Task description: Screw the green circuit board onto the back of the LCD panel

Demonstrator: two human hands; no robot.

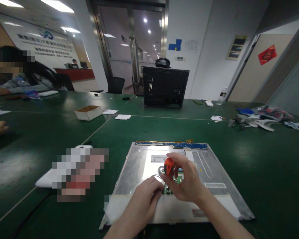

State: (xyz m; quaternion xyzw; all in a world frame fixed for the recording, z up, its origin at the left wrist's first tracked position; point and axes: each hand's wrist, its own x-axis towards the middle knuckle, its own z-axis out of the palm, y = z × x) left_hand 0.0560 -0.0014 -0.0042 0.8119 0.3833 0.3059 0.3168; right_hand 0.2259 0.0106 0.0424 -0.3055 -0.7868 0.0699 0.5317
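Observation:
A metal-backed display panel (215, 174) lies flat on the green table in front of me, with a blue circuit strip (189, 145) along its far edge. My right hand (188, 181) is closed around the handle of an orange and black screwdriver (168, 166), which points down toward a small green circuit board (180, 178) in the middle of the panel. Close by, my left hand (145, 195) rests at the board's left side with its fingertips pinched together. What they hold, if anything, is hidden. Both hands cover part of the board and the screwdriver's tip.
A black monitor housing (166, 87) stands at the back. Left of the panel are a white object (46, 179), partly blurred out, and a small open box (89, 113). A bottle (222, 96) and mixed scraps (255, 121) lie at right. Another person sits at far left.

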